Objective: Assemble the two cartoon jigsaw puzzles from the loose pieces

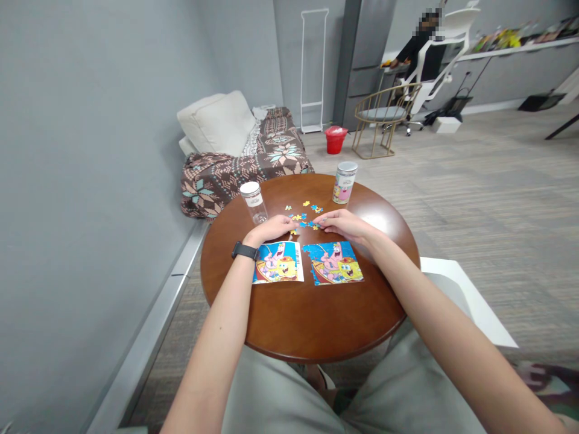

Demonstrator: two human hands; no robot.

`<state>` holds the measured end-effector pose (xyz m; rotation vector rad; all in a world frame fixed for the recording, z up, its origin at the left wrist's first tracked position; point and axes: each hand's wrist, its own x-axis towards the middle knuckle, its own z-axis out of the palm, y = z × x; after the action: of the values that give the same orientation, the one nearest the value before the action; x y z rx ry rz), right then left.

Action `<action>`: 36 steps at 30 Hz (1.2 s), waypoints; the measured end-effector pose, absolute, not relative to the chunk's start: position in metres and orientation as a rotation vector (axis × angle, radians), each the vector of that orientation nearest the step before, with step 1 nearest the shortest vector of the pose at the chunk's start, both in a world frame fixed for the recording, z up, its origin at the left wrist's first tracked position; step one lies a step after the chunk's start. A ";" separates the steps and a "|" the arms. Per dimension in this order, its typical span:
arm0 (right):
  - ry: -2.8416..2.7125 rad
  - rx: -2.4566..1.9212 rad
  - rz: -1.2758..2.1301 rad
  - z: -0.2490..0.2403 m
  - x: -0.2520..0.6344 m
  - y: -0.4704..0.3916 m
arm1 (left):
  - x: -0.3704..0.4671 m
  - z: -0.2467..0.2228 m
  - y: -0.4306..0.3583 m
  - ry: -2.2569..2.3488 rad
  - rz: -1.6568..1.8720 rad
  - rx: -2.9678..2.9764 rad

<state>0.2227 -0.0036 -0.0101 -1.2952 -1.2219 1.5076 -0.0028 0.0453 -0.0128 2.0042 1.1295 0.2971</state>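
Observation:
Loose jigsaw puzzle pieces [303,223], blue and yellow, lie scattered on the round brown table between my two hands. My left hand [274,228], with a dark watch on its wrist, has its fingers drawn together at the left of the pieces; what they hold, if anything, is too small to make out. From the right, my right hand [344,225] pinches at a small blue puzzle piece [312,223]. Nearer to me lie a printed cartoon picture sheet [278,263], partly behind my left wrist, and a mostly joined puzzle [337,263] with the same picture, its upper left edge jagged.
A clear jar [256,204] with a white lid stands at the table's [312,325] left. A printed jar [344,184] with a silver lid stands at the back right. Beyond are a covered sofa [244,160], a red bin [335,140], a wire chair [384,114] and a person [414,48].

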 end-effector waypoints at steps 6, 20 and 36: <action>-1.208 -1.209 1.582 -0.015 0.225 -0.002 | -0.003 -0.011 0.045 1.111 0.283 1.962; -1.187 -1.246 1.575 -0.010 0.223 -0.005 | -0.003 -0.010 0.044 1.112 0.250 2.023; -1.169 -1.260 1.599 -0.008 0.222 -0.006 | -0.004 -0.016 0.049 1.066 0.328 2.058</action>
<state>0.2221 -0.0059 -0.0081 -1.2602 -1.1691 1.5988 -0.0041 0.0494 -0.0158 2.0575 1.0656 0.3275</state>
